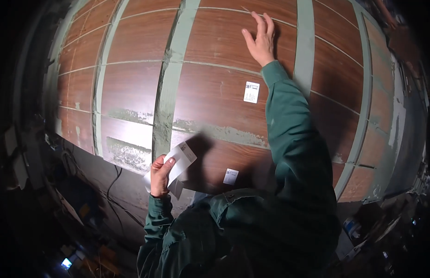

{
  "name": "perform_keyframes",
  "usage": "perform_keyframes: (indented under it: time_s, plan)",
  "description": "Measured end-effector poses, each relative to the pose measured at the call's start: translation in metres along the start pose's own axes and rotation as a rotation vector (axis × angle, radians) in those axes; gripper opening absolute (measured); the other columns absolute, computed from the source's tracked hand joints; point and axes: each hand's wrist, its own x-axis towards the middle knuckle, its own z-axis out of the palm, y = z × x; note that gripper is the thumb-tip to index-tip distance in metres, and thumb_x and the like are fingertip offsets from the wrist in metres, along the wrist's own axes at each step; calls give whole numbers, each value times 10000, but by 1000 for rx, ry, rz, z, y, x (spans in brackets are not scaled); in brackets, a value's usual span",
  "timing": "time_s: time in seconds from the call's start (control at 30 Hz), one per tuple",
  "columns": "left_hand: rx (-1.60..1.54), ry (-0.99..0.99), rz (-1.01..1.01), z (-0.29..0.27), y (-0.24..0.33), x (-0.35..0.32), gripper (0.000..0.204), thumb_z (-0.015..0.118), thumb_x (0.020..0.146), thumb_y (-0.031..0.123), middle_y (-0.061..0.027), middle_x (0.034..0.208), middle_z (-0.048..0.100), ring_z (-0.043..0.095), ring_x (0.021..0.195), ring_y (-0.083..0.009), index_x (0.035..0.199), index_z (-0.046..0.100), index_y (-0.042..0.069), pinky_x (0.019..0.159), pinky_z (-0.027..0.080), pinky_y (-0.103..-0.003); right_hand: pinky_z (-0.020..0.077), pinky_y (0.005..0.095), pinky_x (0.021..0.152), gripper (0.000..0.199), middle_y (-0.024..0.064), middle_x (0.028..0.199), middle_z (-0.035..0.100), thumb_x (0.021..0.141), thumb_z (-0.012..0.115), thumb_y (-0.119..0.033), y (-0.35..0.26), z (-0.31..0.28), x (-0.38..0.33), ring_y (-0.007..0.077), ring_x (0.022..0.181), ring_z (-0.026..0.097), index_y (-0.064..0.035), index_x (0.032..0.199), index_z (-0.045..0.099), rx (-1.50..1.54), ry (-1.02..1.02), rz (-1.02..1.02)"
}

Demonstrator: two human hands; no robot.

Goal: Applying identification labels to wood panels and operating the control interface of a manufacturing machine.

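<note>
My L hand (160, 173) pinches the strip (183, 164): prob light, bendy, easy to crease, so best held by edges. R hand (262, 39): fingers apart, nr wood (215, 39).

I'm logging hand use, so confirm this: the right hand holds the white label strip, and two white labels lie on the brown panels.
Wrong hand: the head view shows the left hand, not the right hand, holding the white label strip. Two white labels do lie on the brown panels.
</note>
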Motion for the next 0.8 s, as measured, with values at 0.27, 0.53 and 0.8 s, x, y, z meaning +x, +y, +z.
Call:
perform_keyframes:
  time_s: [0.27, 0.53, 0.8]
  plan:
    - [-43, -54, -14, 0, -6, 3, 25, 642, 814, 48, -36, 821, 656, 583, 718, -84, 829, 631, 32, 700, 453, -215, 431, 208, 790, 177, 7, 877, 616, 850, 613, -108, 55, -81, 3, 86, 862, 563, -28, 1002, 571, 812, -159, 480]
    - [-7, -30, -2, -3, -4, -8, 77, 641, 823, 110, -1, 781, 631, 541, 664, -53, 784, 597, 61, 639, 425, -198, 407, 318, 822, 328, 58, 930, 593, 780, 691, -284, 15, -44, 28, 157, 904, 548, -78, 998, 559, 94, -1049, 275]
    - [-66, -5, 10, -16, -3, -11, 63, 642, 823, 108, -11, 796, 640, 562, 677, -63, 823, 606, 56, 657, 439, -193, 143, 532, 1010, 848, 131, 1365, 317, 680, 623, -657, 26, -23, -26, 316, 1261, 253, -117, 1297, 403, -483, -386, 117]
